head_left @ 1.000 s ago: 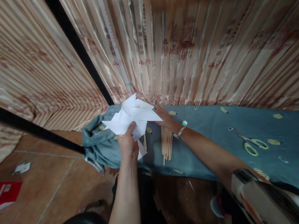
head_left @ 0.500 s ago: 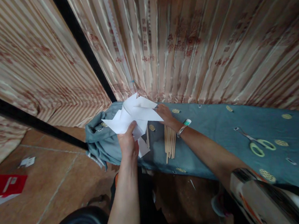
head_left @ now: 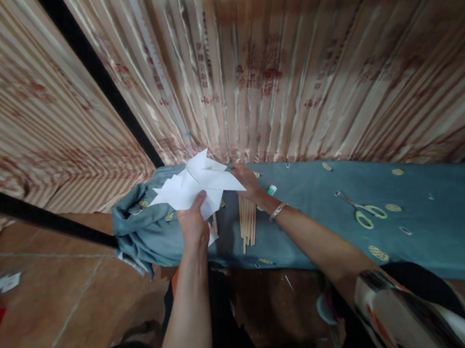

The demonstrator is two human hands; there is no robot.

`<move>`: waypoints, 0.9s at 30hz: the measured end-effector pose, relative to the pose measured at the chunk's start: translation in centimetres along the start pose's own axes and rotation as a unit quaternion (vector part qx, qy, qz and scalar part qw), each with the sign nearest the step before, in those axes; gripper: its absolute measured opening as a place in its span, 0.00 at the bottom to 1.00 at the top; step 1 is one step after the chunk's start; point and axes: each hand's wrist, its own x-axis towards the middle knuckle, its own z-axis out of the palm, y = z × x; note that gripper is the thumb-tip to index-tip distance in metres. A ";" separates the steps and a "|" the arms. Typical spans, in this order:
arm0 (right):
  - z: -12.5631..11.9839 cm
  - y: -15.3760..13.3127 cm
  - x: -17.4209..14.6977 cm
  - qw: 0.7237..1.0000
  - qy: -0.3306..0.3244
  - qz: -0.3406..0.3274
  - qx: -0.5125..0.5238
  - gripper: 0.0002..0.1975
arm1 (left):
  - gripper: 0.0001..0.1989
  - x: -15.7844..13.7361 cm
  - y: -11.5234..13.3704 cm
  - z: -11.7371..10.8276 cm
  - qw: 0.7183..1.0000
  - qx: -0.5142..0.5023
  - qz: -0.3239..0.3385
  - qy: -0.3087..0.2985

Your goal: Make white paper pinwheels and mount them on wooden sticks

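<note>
A white paper pinwheel (head_left: 200, 180) with folded, pointed blades is held over the cloth-covered table. My left hand (head_left: 193, 219) is closed on its near edge, thumb on top and the other fingers underneath. At the right side of the pinwheel is my right hand (head_left: 248, 182), its fingers curled and partly hidden behind the paper; what they hold does not show. Several thin wooden sticks (head_left: 248, 222) lie in a bundle below my right wrist. Beneath my left hand, a white paper piece (head_left: 213, 235) is partly covered.
Green-handled scissors (head_left: 361, 208) lie open on the blue-green tablecloth (head_left: 305, 233) to the right. A small white tube with a green end (head_left: 272, 190) is beside my right wrist. Pleated curtains (head_left: 247, 73) hang behind, with a black pole (head_left: 102, 80) at the left.
The view has swung a little to the right, so everything sits further left. Both hands stay at the pinwheel, which is tilted slightly differently and covers more of the paper piece below.
</note>
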 end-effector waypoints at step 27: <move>-3.1 7.3 -21.5 0.961 0.071 0.216 0.157 0.07 | 0.13 -7.4 -8.5 5.9 0.973 0.118 -0.084 -0.177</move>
